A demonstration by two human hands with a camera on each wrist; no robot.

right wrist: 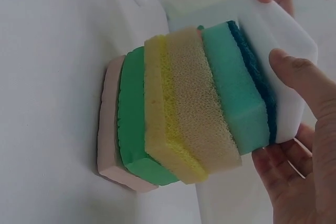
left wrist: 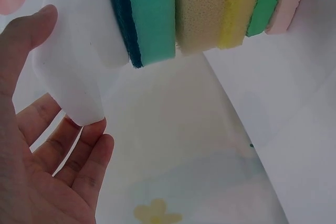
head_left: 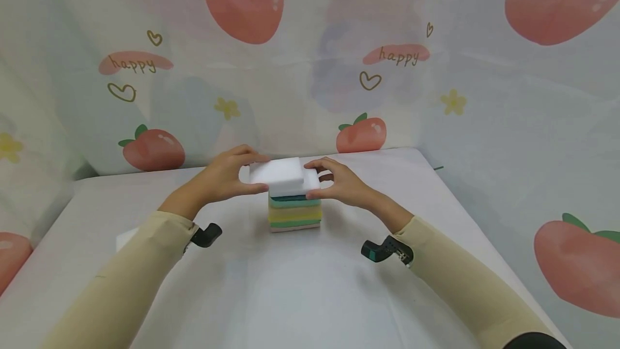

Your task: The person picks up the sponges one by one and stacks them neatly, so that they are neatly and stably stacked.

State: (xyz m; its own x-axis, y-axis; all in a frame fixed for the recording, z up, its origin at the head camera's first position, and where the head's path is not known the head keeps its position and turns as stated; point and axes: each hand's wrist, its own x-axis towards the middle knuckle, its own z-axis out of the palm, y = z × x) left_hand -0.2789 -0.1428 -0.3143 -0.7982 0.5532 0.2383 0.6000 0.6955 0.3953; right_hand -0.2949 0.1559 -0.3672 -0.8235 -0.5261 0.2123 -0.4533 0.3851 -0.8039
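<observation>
A stack of sponges stands on the white table. From the bottom it has a pale pink block [right wrist: 108, 129], a green block [right wrist: 131, 124], a pale sponge with a yellow layer [right wrist: 156, 103], a porous beige sponge [right wrist: 191, 82] and a teal sponge [right wrist: 231, 87] with a dark blue scouring side. On top lies a white sponge block [head_left: 311, 181], pinched at its right end by my right hand [head_left: 341, 182]. My left hand [head_left: 227, 174] grips another white sponge block [head_left: 281, 171] between thumb and fingers, over the lower one and set off to the left. Whether the two white blocks touch, I cannot tell.
A white object [head_left: 126, 238] lies on the table [head_left: 300, 284] at the left, partly hidden by the left sleeve [head_left: 131, 279]. Behind the table's back edge hangs a fruit-printed cloth [head_left: 290, 79]. A small camera is worn on each wrist.
</observation>
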